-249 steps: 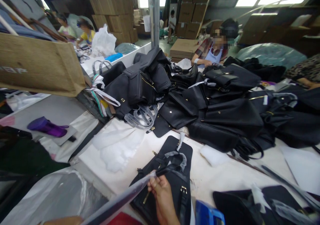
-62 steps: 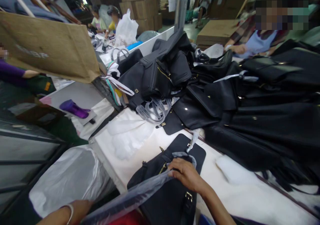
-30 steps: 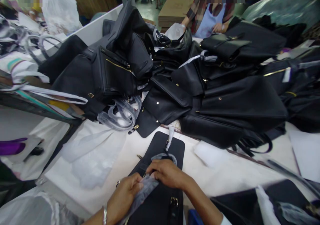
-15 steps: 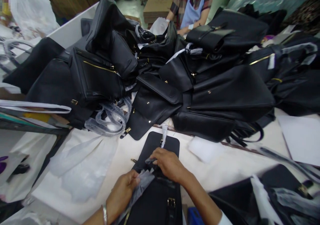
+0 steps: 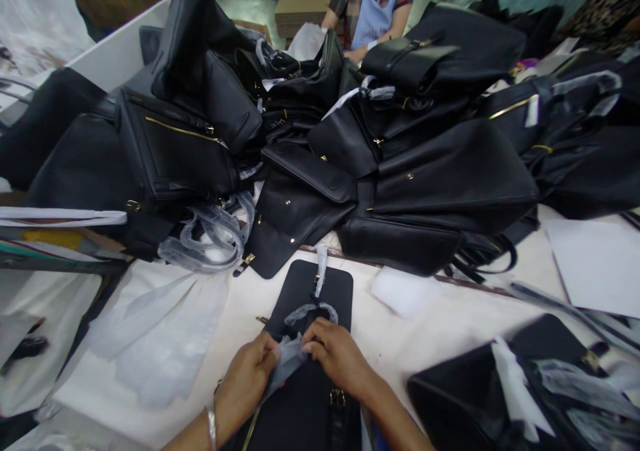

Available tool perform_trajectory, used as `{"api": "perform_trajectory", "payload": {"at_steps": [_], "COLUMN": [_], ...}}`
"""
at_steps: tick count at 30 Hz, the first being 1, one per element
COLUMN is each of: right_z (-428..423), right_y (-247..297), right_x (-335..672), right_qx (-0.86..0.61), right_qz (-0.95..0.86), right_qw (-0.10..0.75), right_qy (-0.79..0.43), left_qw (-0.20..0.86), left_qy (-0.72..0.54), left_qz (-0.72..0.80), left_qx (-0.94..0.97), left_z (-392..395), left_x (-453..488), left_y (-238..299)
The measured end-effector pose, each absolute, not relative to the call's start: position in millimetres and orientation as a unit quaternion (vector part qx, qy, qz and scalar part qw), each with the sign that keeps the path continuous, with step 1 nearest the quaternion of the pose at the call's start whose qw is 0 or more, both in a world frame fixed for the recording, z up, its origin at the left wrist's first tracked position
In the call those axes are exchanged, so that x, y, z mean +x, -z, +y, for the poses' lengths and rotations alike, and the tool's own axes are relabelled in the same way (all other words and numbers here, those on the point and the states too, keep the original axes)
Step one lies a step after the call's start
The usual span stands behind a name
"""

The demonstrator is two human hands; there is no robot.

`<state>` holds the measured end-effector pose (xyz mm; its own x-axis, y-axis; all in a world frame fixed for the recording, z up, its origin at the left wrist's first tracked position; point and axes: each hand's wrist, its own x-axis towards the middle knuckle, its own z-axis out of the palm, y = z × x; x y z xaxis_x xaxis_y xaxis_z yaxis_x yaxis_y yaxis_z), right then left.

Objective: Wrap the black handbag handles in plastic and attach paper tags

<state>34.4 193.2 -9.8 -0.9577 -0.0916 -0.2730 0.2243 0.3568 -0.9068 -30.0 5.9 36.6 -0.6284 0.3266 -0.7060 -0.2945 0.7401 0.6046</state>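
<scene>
In front of me a black bag [image 5: 305, 411] lies on the white table, its flap [image 5: 335, 287] spread away from me. My left hand [image 5: 253, 364] is closed, pinching a translucent plastic wrap [image 5: 287, 364] over the bag. On the other side my right hand [image 5: 333, 351] also pinches this wrap, near its upper end. Just beyond my fingers is the bag's handle [image 5: 313, 311], wrapped in clear plastic. A white-wrapped strip [image 5: 321, 271] lies on the flap by a buckle. Another gold buckle [image 5: 337, 397] shows at the bag's lower right.
Black bags [image 5: 450, 177] are heaped across the far side. Plastic sheets [image 5: 160, 344] lie at left, white paper [image 5: 595, 264] at right. Another black bag [image 5: 465, 391] with wrapped straps sits at lower right. Across the heap stands a person in a blue apron [image 5: 375, 11].
My right hand has moved down and off the handle to the plastic wrap beside my left hand. The wrapped handle now shows uncovered by my fingers. The view has shifted slightly.
</scene>
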Motion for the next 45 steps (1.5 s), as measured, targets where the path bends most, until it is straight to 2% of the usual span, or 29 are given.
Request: {"api": "perform_trajectory", "payload": {"at_steps": [4,7,10,19,25,30,38,45], "right_z": [194,197,190,170,190,189,191,181], "right_y": [11,13,17,19,15,10,29,40], "right_x": [39,41,45,60,44,19,-2,-14], "right_qx": [0.074,0.146,0.128,0.082,0.086,0.007,-0.119,-0.160], "right_qz": [0.800,0.834,0.868,0.890,0.841,0.827,0.841,0.838], "right_qw": [0.121,0.103,0.135,0.144,0.137,0.114,0.188,0.198], "right_qy": [0.583,0.522,0.461,0.424,0.516,0.550,0.493,0.483], "left_qw": [0.415,0.413,0.403,0.368,0.353,0.352,0.376,0.376], "left_qy": [-0.356,-0.343,-0.323,-0.274,-0.249,-0.231,-0.245,-0.241], "left_qz": [0.837,0.844,0.856,0.886,0.898,0.903,0.889,0.894], "left_qx": [0.016,0.024,0.029,0.068,0.083,0.090,0.088,0.046], "left_z": [8,7,7,16,15,13,6,-4], "left_x": [-26,-26,-25,-17,-18,-18,-19,-22], "left_y": [-34,-33,-30,-24,-19,-17,-20,-15]}}
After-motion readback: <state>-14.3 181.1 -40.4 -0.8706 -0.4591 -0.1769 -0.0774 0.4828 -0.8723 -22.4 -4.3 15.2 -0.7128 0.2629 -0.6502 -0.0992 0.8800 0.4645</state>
